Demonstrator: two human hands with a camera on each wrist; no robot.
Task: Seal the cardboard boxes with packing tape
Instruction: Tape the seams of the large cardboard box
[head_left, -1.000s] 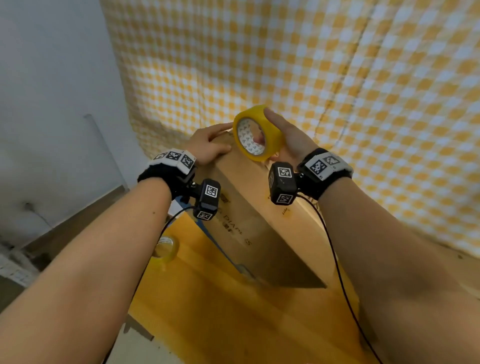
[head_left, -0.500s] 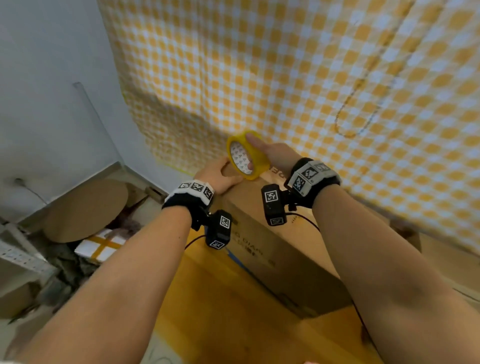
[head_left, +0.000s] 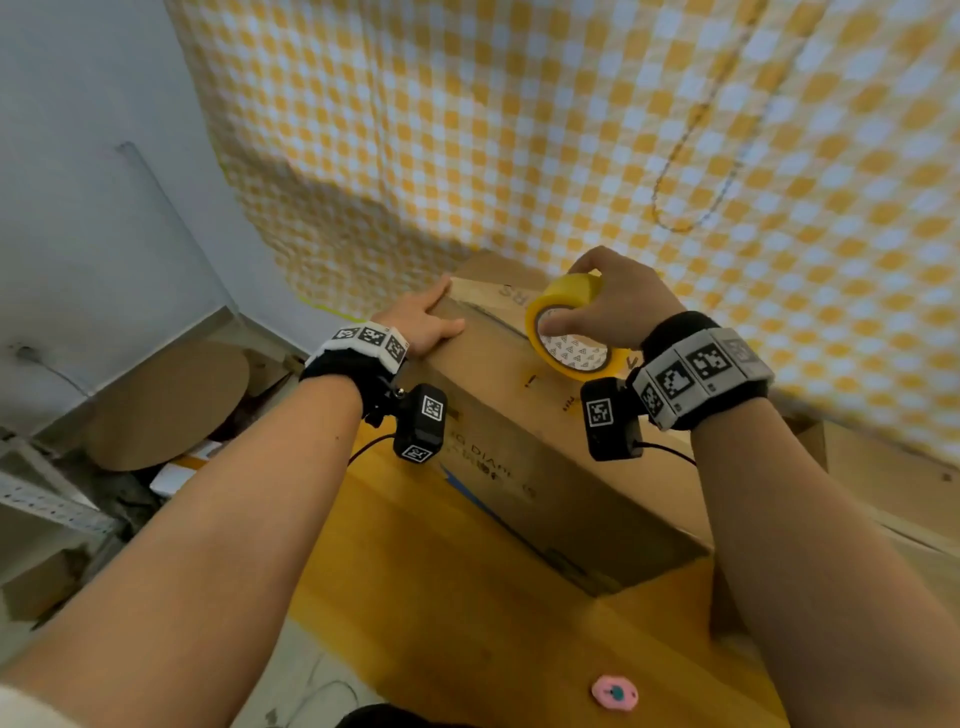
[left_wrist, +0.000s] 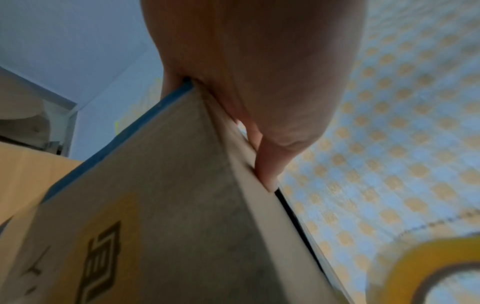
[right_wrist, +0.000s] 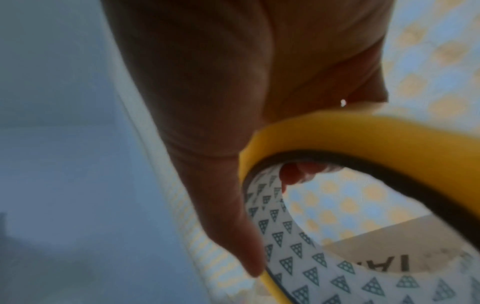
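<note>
- We see the box (head_left: 524, 431) lying on the yellow table (head_left: 431, 587), its far end against the checked curtain (head_left: 571, 130).
- Left hand (head_left: 423, 322) lies flat on the box's top far-left corner — fingers straight, pressing down.
- Right hand (head_left: 613, 301) clamps the tape roll (head_left: 569, 332): thumb at the core, fingers over the rim.
- Roll sits tilted over the box top, near the flap seam — contact unclear.
- Hands apart.
</note>
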